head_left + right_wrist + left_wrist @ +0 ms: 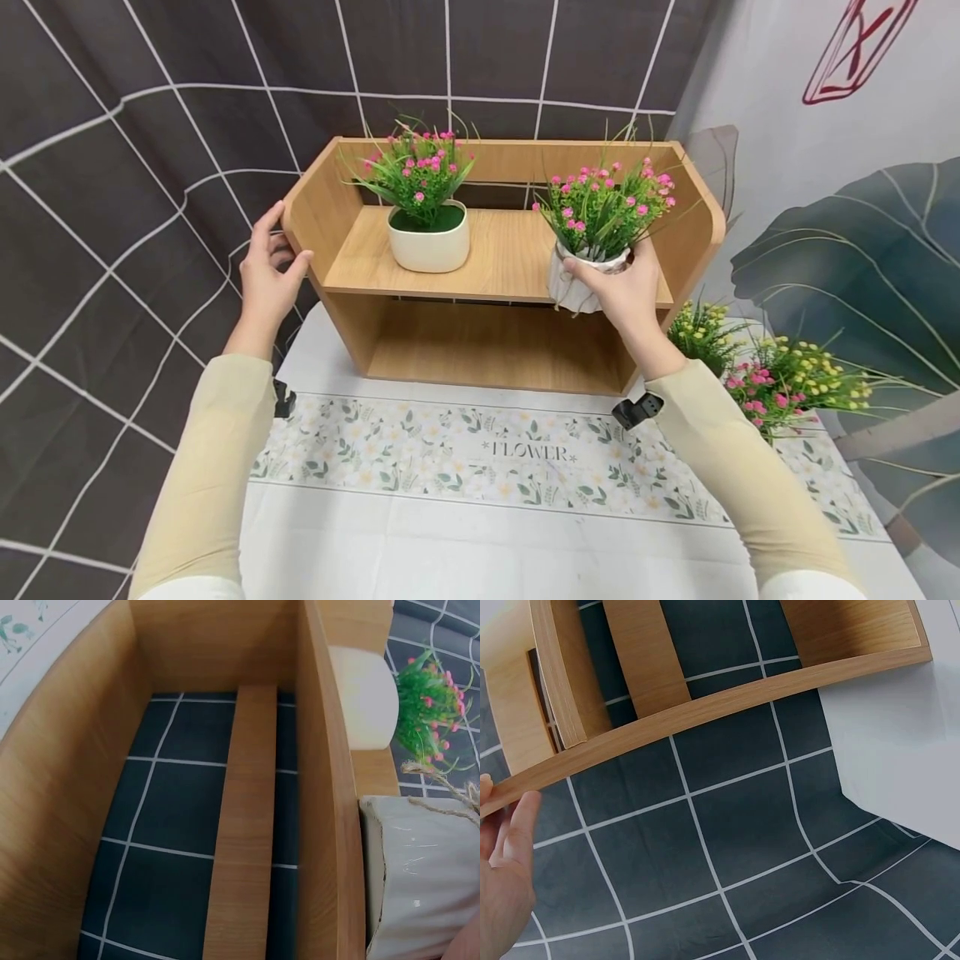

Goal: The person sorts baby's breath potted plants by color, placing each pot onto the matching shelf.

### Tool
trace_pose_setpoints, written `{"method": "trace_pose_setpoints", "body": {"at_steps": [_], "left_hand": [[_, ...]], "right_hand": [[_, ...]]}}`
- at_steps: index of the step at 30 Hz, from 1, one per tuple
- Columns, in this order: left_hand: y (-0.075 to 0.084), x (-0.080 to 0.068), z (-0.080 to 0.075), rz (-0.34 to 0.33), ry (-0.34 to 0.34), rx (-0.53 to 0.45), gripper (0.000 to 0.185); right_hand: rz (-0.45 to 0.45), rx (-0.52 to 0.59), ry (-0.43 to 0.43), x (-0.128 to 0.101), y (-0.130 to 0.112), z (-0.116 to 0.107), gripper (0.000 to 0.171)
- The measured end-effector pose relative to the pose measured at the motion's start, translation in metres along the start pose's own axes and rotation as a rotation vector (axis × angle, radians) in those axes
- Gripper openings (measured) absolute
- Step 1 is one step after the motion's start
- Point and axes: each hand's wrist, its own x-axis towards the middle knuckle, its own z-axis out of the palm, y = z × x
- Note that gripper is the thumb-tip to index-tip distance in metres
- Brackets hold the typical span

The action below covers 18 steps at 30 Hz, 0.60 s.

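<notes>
A two-tier wooden shelf [487, 250] stands on the table. My left hand [270, 279] grips the upper front edge of its left side panel [675, 716], fingers on the outside and thumb at the front. My right hand [628, 287] holds a white pot [573, 287] with pink flowers [603, 200] by its rim, at the right of the upper board. In the right wrist view this pot [420, 862] is beside the board's front edge; whether its base touches the board, I cannot tell. A cream oval pot [429, 242] with pink flowers sits left of centre on the same board.
Several more plants with yellow and pink flowers [780, 383] stand right of the shelf. A floral runner [480, 454] lies across the white table [450, 550] before the shelf. A dark gridded curtain [112, 250] hangs behind and to the left.
</notes>
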Motion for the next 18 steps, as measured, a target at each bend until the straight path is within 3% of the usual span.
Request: {"method": "trace_pose_setpoints", "body": {"at_steps": [14, 18], "left_hand": [[-0.002, 0.000, 0.000, 0.005, 0.012, -0.024, 0.067], [-0.001, 0.000, 0.001, 0.006, 0.013, -0.023, 0.067]], "right_hand": [[0.067, -0.073, -0.105, 0.010, -0.004, 0.005, 0.084], [0.106, -0.027, -0.160, 0.007, -0.001, -0.003, 0.084]]}}
